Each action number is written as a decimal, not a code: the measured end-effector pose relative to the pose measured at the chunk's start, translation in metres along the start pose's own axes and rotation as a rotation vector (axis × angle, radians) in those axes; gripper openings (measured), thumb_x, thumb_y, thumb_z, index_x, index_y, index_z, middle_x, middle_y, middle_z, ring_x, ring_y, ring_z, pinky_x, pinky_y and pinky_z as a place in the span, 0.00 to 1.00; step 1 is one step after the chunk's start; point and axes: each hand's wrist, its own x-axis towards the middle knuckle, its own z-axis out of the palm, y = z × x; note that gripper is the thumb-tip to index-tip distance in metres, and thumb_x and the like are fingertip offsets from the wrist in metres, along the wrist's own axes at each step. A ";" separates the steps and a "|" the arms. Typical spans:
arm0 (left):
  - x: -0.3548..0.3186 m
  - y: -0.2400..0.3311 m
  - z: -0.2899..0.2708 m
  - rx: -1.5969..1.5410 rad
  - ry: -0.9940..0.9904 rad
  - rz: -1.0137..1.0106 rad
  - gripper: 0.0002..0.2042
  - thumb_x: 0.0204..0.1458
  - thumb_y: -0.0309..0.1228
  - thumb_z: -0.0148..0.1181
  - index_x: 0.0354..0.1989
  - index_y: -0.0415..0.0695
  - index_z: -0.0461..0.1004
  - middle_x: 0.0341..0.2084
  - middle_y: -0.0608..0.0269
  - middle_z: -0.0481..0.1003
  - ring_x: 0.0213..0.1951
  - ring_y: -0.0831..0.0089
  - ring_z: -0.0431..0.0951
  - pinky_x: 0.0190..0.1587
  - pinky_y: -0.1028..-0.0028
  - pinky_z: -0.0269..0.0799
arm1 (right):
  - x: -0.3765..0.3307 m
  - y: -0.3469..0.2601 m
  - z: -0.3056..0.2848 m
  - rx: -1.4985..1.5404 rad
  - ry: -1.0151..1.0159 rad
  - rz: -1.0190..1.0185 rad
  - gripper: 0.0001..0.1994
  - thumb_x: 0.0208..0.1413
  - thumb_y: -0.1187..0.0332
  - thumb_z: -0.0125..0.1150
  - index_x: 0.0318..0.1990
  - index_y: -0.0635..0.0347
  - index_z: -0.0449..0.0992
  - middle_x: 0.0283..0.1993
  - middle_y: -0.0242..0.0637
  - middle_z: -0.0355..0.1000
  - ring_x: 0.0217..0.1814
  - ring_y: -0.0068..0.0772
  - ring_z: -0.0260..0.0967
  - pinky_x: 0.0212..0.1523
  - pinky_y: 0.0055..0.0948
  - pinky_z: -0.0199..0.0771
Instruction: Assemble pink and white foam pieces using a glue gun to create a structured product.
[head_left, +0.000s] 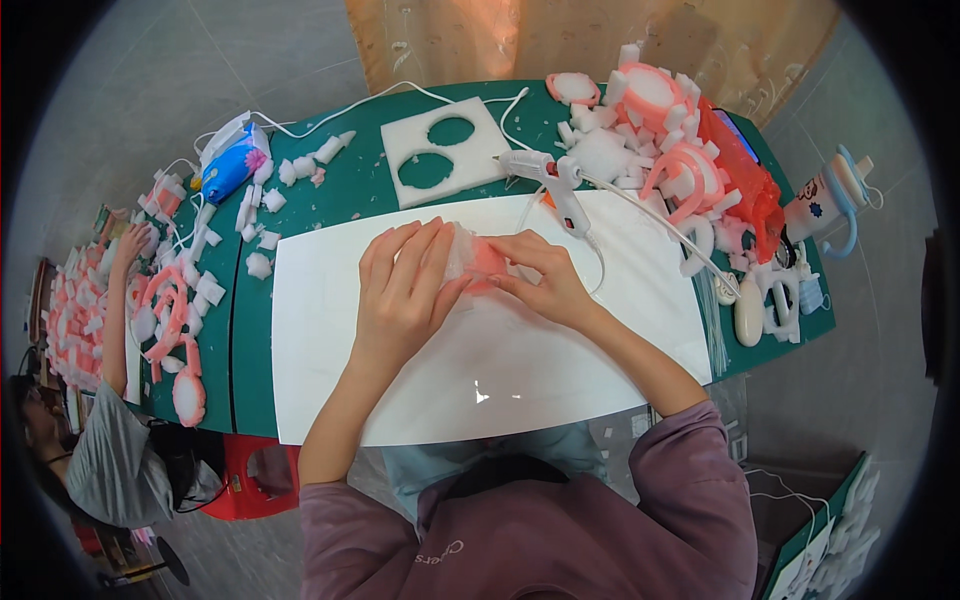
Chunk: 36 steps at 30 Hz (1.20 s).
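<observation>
Pink and translucent white, a small piece (486, 262) sits directly between the fingers of both hands, over a white board (600, 340); the left hand (398, 300) curls its fingers, held close together, around the left side of the piece, thumb near its lower edge; the right hand (550, 285) grips the right side between forefinger and thumb, its other fingers mostly hidden; beyond the right fingertips, a white glue gun (548, 172), nozzle leftward; beyond the left fingertips, a white foam block (475, 160) with two round holes, on the green table (340, 190); farther out to the right of the fingers, heaped pink and white foam parts (650, 90) beside a red plastic bag (745, 190); well left of the left fingers, a blue package (230, 175); beyond it, a co-worker's hand (133, 240), its grip impossible to tell
</observation>
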 end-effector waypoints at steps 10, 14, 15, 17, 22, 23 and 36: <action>-0.001 0.000 0.002 0.016 0.013 0.007 0.22 0.36 0.32 0.62 0.42 0.35 0.69 0.41 0.56 0.69 0.44 0.62 0.65 0.47 0.65 0.57 | 0.001 -0.001 0.002 0.021 -0.001 0.065 0.20 0.42 0.70 0.60 0.46 0.62 0.69 0.43 0.39 0.70 0.40 0.36 0.63 0.42 0.29 0.64; -0.001 0.003 -0.003 -0.035 -0.018 -0.006 0.21 0.38 0.28 0.58 0.44 0.35 0.67 0.44 0.54 0.66 0.47 0.58 0.63 0.50 0.63 0.55 | 0.001 -0.001 -0.002 -0.027 -0.015 0.032 0.21 0.41 0.69 0.61 0.46 0.62 0.69 0.43 0.40 0.70 0.41 0.37 0.64 0.41 0.28 0.65; -0.001 0.003 -0.004 -0.031 -0.011 -0.010 0.21 0.38 0.28 0.58 0.44 0.35 0.67 0.44 0.54 0.66 0.47 0.58 0.63 0.50 0.63 0.55 | 0.001 -0.004 -0.003 -0.039 -0.028 0.052 0.21 0.41 0.69 0.61 0.46 0.61 0.69 0.45 0.39 0.69 0.42 0.38 0.63 0.42 0.29 0.64; -0.002 0.002 -0.006 -0.072 -0.007 -0.021 0.22 0.37 0.30 0.57 0.44 0.35 0.66 0.44 0.53 0.66 0.47 0.58 0.62 0.51 0.61 0.53 | 0.004 -0.011 -0.002 -0.054 -0.049 0.066 0.21 0.41 0.69 0.61 0.46 0.60 0.69 0.46 0.38 0.68 0.44 0.39 0.63 0.44 0.30 0.63; -0.003 0.001 -0.004 -0.060 -0.004 -0.028 0.25 0.36 0.32 0.59 0.45 0.36 0.65 0.44 0.56 0.66 0.47 0.62 0.63 0.52 0.62 0.51 | 0.018 -0.040 -0.006 -0.348 0.158 -0.366 0.21 0.37 0.70 0.61 0.45 0.54 0.70 0.54 0.34 0.62 0.49 0.40 0.59 0.49 0.34 0.55; -0.003 0.001 -0.004 -0.069 -0.005 -0.027 0.25 0.36 0.31 0.59 0.46 0.36 0.65 0.44 0.56 0.66 0.47 0.62 0.63 0.52 0.62 0.51 | 0.018 -0.044 -0.006 -0.347 0.150 -0.366 0.21 0.37 0.70 0.61 0.45 0.54 0.70 0.54 0.34 0.62 0.49 0.40 0.59 0.49 0.34 0.55; -0.001 -0.015 -0.011 -0.332 -0.112 -0.100 0.28 0.34 0.34 0.63 0.48 0.45 0.64 0.51 0.60 0.59 0.52 0.60 0.57 0.54 0.62 0.47 | 0.019 -0.039 -0.006 -0.460 0.062 -0.516 0.19 0.36 0.74 0.60 0.41 0.55 0.71 0.49 0.36 0.65 0.47 0.37 0.60 0.43 0.32 0.57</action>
